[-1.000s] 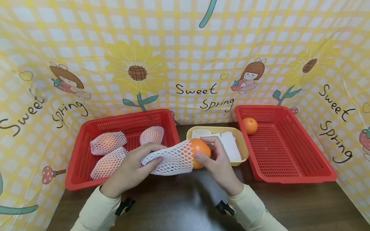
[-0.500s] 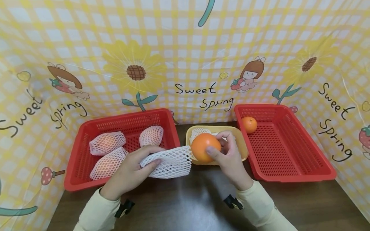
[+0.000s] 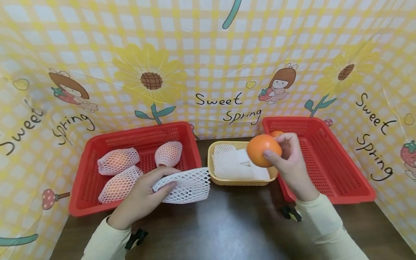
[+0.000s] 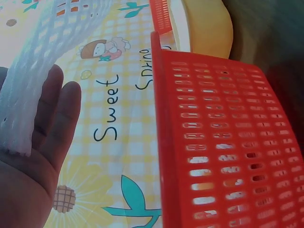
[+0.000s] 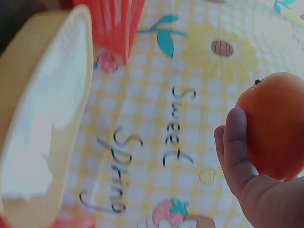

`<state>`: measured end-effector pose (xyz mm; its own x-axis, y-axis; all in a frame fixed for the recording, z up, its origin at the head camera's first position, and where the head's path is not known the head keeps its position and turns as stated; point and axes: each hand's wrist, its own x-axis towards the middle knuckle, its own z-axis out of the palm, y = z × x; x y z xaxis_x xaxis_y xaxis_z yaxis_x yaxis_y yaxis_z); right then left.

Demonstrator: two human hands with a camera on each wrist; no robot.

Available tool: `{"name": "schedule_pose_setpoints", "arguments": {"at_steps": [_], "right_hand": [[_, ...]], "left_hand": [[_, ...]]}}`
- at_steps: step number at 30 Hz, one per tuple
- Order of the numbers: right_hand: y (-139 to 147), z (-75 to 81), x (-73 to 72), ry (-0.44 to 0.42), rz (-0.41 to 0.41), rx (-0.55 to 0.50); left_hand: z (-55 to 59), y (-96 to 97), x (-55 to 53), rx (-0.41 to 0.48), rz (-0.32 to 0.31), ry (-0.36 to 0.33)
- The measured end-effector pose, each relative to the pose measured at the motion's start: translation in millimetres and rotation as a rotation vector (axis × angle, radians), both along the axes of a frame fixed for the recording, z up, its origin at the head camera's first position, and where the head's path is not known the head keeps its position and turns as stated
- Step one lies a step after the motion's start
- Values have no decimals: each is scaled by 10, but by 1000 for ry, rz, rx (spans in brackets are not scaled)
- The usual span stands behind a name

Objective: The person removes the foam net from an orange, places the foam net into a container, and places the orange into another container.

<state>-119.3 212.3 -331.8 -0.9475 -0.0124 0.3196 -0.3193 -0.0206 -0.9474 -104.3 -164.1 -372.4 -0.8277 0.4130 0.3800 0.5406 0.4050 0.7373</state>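
My left hand point(image 3: 146, 195) pinches a white foam net sleeve point(image 3: 190, 186) at one end, thumb on top. The sleeve hangs flat toward the right in front of the yellow tub. In the left wrist view, the sleeve point(image 4: 28, 95) lies across the palm. My right hand point(image 3: 294, 164) grips a bare orange point(image 3: 263, 150), raised over the right end of the tub and the near side of the right basket. The right wrist view shows fingers point(image 5: 235, 142) curled round the orange point(image 5: 275, 126). A second orange point(image 3: 276, 133) in the right basket is mostly hidden behind the held one.
The left red basket point(image 3: 143, 135) holds three fruits in foam nets, among them a netted fruit point(image 3: 169, 153) at its right. Folded white sleeves point(image 3: 224, 162) fill the yellow tub point(image 3: 240, 182) between the baskets. The right red basket point(image 3: 331, 169) stands by the patterned cloth point(image 3: 208, 54).
My right hand has pulled the orange out of the foam net sleeve and carried it right, toward the right basket. The left hand keeps the emptied sleeve, nearly in place.
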Motion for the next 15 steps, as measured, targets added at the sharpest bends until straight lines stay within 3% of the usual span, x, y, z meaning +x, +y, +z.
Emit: {"name": "schedule_pose_setpoints", "arguments": {"at_steps": [5, 12, 15], "right_hand": [[262, 104, -9, -34, -34, 79], [531, 169, -50, -106, -41, 293], [642, 156, -86, -120, -50, 302]], "left_hand": [[-33, -8, 1, -24, 28, -29], [-60, -9, 9, -40, 37, -28], [-74, -16, 10, -33, 38, -26]]}}
